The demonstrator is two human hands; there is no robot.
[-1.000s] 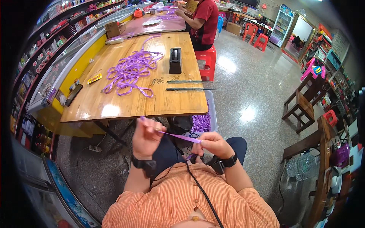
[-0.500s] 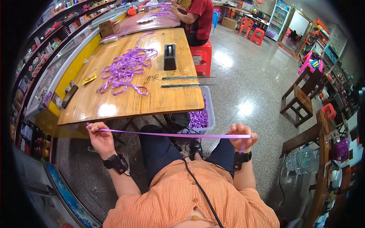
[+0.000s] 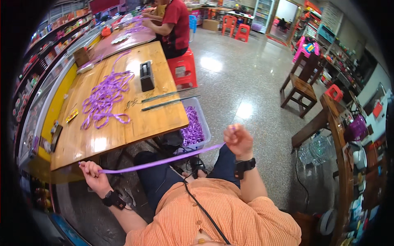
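Observation:
A flat purple ribbon (image 3: 156, 162) stretches across above my lap, slanting up to the right. Its left end is pinched in my left hand (image 3: 93, 175), just off the table's near left corner. My right hand (image 3: 239, 142) is raised with closed fingers at the ribbon's other end. A bit of purple shows at those fingertips; the ribbon's course behind the hand is hidden. On the wooden table (image 3: 143, 125) lies a loose heap of the same purple ribbon (image 3: 104, 96). A black tape dispenser (image 3: 146, 76) stands right of the heap, with two thin dark rods (image 3: 164, 103) nearer me.
Under the table's right edge sits a clear plastic bin (image 3: 207, 133) of short purple pieces. A person in red (image 3: 174, 30) sits on a red stool (image 3: 183, 69) beyond the table. A wooden chair (image 3: 301, 88) and a wooden bench (image 3: 314, 133) are at the right.
The view has turned to the right, shifting the table leftward. My right hand has risen, and the ribbon now slants upward where it lay nearly level.

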